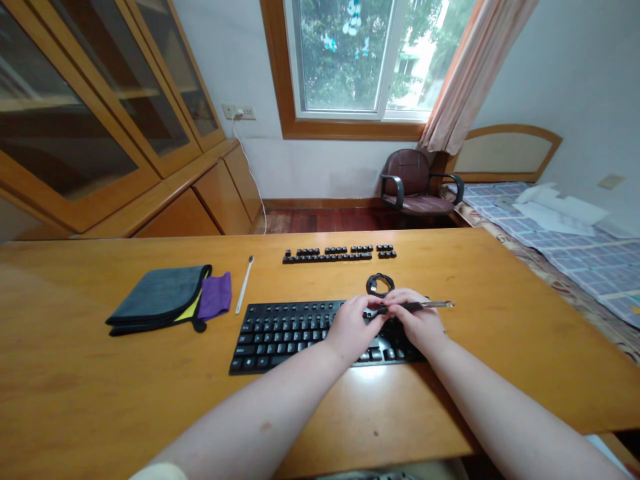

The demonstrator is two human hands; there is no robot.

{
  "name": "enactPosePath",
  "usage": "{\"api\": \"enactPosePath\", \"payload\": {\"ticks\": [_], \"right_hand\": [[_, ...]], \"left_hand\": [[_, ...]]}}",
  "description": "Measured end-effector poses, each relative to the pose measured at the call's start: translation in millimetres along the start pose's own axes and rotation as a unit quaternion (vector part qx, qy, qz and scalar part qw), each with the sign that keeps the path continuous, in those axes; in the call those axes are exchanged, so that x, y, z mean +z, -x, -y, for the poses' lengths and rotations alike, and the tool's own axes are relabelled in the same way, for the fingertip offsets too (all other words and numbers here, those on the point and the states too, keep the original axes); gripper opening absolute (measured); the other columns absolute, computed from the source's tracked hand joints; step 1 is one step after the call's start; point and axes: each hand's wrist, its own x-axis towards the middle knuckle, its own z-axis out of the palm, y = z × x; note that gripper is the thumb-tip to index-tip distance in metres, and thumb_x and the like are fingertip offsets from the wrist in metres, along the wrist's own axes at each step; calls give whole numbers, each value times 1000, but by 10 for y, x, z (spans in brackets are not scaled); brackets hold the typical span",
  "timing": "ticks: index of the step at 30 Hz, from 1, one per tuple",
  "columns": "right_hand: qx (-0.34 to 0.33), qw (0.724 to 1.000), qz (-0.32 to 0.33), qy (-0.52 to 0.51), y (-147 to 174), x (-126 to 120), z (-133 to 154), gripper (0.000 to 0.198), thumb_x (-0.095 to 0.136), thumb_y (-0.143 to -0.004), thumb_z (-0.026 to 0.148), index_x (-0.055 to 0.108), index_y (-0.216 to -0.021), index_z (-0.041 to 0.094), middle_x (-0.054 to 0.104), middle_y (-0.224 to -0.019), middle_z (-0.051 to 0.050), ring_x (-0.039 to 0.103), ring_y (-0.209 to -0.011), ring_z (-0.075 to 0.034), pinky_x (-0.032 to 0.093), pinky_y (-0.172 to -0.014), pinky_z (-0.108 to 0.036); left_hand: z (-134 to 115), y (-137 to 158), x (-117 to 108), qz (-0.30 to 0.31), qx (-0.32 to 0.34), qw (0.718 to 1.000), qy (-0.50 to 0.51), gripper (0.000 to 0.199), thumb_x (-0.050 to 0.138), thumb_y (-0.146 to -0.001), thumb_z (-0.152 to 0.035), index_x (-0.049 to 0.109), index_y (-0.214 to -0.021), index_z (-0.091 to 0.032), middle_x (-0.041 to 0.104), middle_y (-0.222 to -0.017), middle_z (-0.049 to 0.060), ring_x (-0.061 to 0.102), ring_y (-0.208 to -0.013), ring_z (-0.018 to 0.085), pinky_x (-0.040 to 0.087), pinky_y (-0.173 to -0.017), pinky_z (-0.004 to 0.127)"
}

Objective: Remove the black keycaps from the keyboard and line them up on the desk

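Observation:
Both of my hands are over the right part of a black keyboard point(285, 333) lying on the wooden table. My right hand point(417, 323) is closed round a slim tool point(415, 306) with a dark grip and a shiny metal end that sticks out to the right. Its other end points in among my left fingers, above the keyboard's upper right. My left hand point(350, 327) is pinched there, palm down; a small dark piece shows at its fingertips, too small to name. My hands hide many of the keys beneath them. A coiled black USB cable point(380, 285) lies just behind my hands.
Removed black keycaps point(327, 258) stand in two rows toward the table's far edge. Left of the keyboard are a white toothbrush point(244, 285), a purple cloth point(216, 295) and a folded grey cloth point(160, 297). Beyond the table stands an office chair point(413, 180).

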Motion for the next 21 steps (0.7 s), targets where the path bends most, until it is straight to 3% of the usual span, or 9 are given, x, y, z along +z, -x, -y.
{"api": "enactPosePath", "payload": {"ticks": [5,10,21], "right_hand": [[14,999,4,-32,19,12,-9,8,65,-76,26,69,-70,23,68,-75,-4,62,-74,-19,50,-73,-35],[-9,999,25,-27,19,24,-46,5,68,-74,25,71,-71,24,64,-76,-3,60,-74,-17,49,-72,-33],[0,1000,23,20,1,-4,-21,6,65,-78,26,70,-74,24,69,-84,-4,63,-81,-18,50,-78,-35]], "left_hand": [[26,4,17,5,5,1000,-12,19,62,-78,-31,66,-92,-19,69,-90,3,62,-84,17,48,-79,30],[48,2,13,16,22,999,-19,23,60,-78,-22,65,-101,-21,69,-96,3,62,-89,17,48,-82,29],[55,-29,-27,9,-13,999,43,24,50,-86,-27,64,-105,-23,67,-105,3,60,-98,17,45,-90,31]]}}
